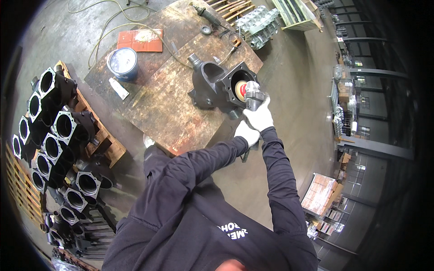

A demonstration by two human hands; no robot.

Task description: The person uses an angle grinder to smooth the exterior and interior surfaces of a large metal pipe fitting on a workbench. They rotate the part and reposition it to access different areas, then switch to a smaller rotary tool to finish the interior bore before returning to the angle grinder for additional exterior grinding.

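Note:
A black cast metal housing [209, 86] rests on the worn worktable, its square flange [228, 86] turned to the right. Inside the flange's round bore sits the red and tan disc [242, 90] of an angle grinder [254, 95]. My right hand [259, 116], in a white glove, wraps round the grinder just behind its head. Lower on the tool's body, my left hand [247, 133], also gloved in white, is closed on it, close beside the right. The fingers' undersides and most of the grinder's body are hidden by the gloves.
On the worktable [167, 108] stand a blue bucket [122, 63], a white tube [119, 89] and a red board [140, 40]. Another power tool [206, 15] lies at the far edge. A hose [101, 38] trails across the left. Several black housings [63, 124] stand on pallets at left.

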